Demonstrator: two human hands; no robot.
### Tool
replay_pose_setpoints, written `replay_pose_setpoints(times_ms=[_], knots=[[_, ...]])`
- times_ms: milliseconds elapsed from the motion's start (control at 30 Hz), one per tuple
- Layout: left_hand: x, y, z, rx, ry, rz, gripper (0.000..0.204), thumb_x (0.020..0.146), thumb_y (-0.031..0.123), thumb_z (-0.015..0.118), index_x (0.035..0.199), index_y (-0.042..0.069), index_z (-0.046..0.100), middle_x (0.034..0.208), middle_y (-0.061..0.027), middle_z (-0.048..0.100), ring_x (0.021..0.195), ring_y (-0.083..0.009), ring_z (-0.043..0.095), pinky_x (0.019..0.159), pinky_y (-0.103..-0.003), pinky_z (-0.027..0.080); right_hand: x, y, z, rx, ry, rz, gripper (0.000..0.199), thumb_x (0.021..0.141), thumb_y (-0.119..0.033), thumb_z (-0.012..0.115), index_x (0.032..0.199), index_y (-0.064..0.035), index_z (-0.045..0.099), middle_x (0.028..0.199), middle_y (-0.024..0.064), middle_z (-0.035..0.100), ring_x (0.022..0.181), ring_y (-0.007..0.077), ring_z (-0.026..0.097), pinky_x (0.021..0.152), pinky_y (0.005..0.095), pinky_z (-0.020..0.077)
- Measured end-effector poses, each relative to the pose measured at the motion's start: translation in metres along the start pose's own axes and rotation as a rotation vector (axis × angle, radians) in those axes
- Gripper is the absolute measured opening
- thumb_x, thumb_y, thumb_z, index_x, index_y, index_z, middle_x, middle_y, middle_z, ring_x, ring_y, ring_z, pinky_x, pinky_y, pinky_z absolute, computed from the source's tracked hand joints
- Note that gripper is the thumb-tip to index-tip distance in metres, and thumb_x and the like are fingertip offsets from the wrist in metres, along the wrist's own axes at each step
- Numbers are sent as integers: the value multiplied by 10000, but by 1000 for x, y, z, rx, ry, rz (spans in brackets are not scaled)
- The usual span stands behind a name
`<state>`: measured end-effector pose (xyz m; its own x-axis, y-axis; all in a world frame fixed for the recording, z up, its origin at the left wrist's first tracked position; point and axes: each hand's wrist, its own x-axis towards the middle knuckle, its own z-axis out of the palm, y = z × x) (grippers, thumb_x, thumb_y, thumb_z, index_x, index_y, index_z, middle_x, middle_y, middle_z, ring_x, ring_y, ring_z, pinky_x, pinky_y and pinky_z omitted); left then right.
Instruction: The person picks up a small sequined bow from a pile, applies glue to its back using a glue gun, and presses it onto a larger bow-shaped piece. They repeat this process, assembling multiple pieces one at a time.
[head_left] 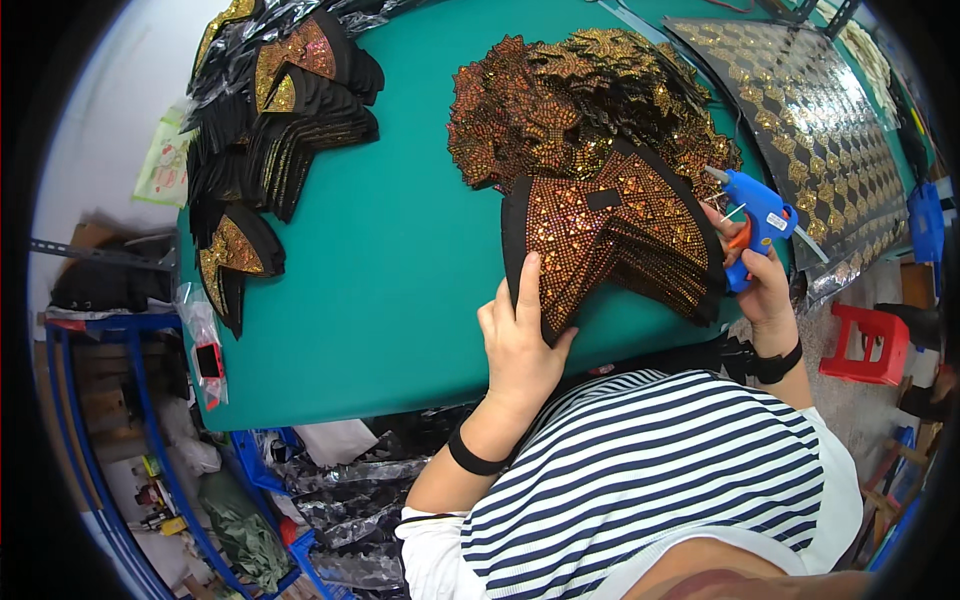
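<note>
A stack of curved black fabric pieces covered in orange-gold rhinestones [570, 235] lies near the table's front edge. A small plain black rectangle [604, 199] sits on the top piece. My left hand [525, 335] grips the stack's left end, index finger along the top face and thumb at the lower edge. In my right hand [765, 285] is a blue hot glue gun [758, 210] with an orange trigger, its nozzle pointing up and left beside the stack's right end. Some of the right fingers are hidden behind the gun and the stack.
Behind the stack is a heap of jagged-edged rhinestone pieces [590, 100] on the green table [380, 300]. More black and gold pieces [300, 130] are piled at the left. A sheet of gold motifs [820, 130] lies at the right. A red stool [865, 343] stands on the floor.
</note>
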<state>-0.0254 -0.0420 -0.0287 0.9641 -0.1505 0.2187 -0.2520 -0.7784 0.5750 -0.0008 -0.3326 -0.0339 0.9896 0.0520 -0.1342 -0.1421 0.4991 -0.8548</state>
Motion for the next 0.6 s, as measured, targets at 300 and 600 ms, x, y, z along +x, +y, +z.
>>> replay_pose_setpoints(times_ms=[300,600], knots=[[1,-9,-34,-212,-245,-15,1036,516,186,807,1357,123,205,1260,-277,295,1088,-424,348,929,-472,304,-4,0,-4,-17,6,16,438,698,-105,632,1102,16,516,1305,204,363,884,126,547,777,241,435],[64,-4,-61,-87,-212,169,791,590,297,760,1251,49,404,1286,-217,361,1157,-358,371,948,-412,318,-4,-34,12,-185,-3,-90,598,707,-183,663,1193,54,408,1104,189,538,951,267,570,875,369,430]])
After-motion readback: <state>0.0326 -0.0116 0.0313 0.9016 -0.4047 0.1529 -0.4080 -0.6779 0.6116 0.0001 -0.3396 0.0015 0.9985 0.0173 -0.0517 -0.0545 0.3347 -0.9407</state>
